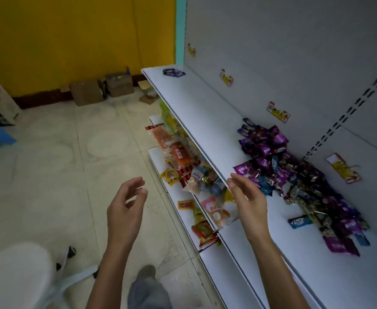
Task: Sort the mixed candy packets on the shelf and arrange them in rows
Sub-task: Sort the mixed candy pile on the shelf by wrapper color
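Mostly, the heap of candy packets point(298, 175) is a dim tangle: purple, blue and dark wrappers overlap so much that the kinds cannot be counted, and the print on most is too blurred to read. The heap lies on the white shelf point(205, 112) against the back panel, towards the near right part. One blue packet point(300, 221) lies just clear of its front edge, and a lone dark-blue packet point(173, 72) sits well apart at the shelf's far end. The shelf runs out of the picture at the bottom right. The lower shelves are half hidden beneath it, with only a strip of orange, yellow and red snack bags point(183, 157) showing. The writing on the price tags point(277, 112) on the back panel cannot be made out.

The left hand point(127, 204) hangs over the tiled floor, its fingers loosely curled and apart, holding nothing. The right hand point(249, 201) is at the shelf's front edge, near the heap, with fingers relaxed and nearly straight, holding nothing. Whether it touches the edge cannot be told.
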